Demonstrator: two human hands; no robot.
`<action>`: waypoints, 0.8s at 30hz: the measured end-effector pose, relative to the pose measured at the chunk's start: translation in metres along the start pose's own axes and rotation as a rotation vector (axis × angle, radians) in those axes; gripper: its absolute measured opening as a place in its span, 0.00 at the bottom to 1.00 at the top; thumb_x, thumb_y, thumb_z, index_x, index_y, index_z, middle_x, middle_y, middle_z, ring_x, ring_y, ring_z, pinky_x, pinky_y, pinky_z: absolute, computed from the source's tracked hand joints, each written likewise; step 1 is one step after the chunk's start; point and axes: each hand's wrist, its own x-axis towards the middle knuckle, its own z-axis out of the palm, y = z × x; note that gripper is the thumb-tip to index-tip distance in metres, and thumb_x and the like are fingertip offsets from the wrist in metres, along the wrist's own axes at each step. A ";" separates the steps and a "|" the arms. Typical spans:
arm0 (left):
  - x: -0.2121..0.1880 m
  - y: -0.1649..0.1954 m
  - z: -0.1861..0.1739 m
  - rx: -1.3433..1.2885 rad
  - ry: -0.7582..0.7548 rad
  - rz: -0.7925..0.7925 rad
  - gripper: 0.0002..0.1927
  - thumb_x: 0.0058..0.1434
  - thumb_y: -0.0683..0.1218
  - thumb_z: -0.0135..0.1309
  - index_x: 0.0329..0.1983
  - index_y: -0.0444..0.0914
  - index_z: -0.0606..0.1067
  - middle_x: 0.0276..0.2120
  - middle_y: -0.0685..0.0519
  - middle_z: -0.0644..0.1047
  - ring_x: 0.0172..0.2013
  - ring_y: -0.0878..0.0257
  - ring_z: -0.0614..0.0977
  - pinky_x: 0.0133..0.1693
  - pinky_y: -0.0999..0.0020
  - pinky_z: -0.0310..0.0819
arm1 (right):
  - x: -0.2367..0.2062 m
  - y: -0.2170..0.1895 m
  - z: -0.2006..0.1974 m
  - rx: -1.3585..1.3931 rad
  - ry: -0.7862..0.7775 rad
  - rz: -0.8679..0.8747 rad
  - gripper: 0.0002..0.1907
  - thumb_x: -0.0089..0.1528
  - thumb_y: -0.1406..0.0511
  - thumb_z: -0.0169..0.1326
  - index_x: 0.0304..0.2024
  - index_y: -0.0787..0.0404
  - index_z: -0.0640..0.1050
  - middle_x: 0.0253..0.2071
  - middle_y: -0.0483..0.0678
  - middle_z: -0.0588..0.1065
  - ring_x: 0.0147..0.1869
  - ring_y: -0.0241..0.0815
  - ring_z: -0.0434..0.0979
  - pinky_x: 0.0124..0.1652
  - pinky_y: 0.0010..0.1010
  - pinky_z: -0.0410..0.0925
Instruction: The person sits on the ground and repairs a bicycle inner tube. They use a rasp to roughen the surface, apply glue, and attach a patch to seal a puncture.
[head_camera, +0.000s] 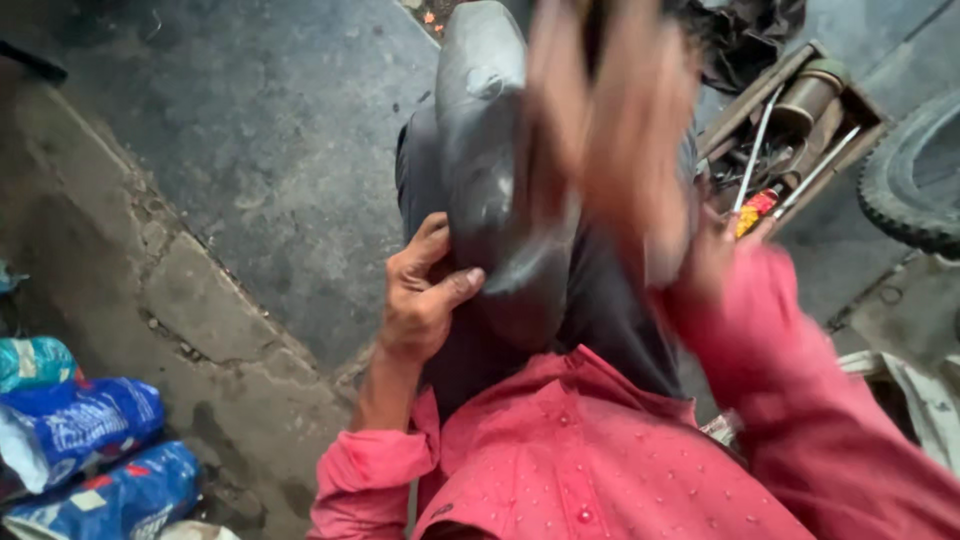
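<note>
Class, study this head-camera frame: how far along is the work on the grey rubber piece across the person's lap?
Done: the grey rubber piece lies on the lap, and the wooden tool tray sits beside it on the floor. In hand: the left hand grips its lower edge while the right hand is blurred above it, so whether it holds anything cannot be told. Left: no patch or finished repair shows, and the tyre lies apart.

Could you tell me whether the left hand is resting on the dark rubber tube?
Yes, the left hand presses its thumb and fingers against the dark rubber tube lying over the lap.
</note>
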 end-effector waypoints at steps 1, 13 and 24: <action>0.001 0.003 0.002 -0.045 -0.004 -0.025 0.20 0.59 0.33 0.56 0.55 0.29 0.78 0.57 0.53 0.73 0.59 0.61 0.75 0.62 0.69 0.68 | -0.020 -0.016 -0.010 0.125 -0.023 -0.031 0.28 0.66 0.60 0.55 0.66 0.64 0.66 0.43 0.60 0.71 0.41 0.56 0.74 0.39 0.44 0.68; 0.003 0.008 0.000 0.340 -0.025 0.138 0.17 0.51 0.37 0.55 0.46 0.32 0.77 0.47 0.50 0.77 0.49 0.59 0.79 0.53 0.71 0.74 | -0.044 -0.052 -0.032 0.342 -0.014 -0.058 0.27 0.67 0.61 0.54 0.65 0.64 0.66 0.44 0.62 0.72 0.42 0.57 0.75 0.41 0.45 0.69; -0.009 -0.008 -0.010 0.108 -0.081 0.059 0.23 0.50 0.33 0.51 0.52 0.28 0.78 0.53 0.50 0.74 0.52 0.61 0.79 0.53 0.73 0.72 | -0.038 -0.057 -0.022 0.391 -0.009 -0.048 0.25 0.67 0.62 0.54 0.64 0.64 0.67 0.46 0.63 0.72 0.44 0.58 0.75 0.42 0.45 0.69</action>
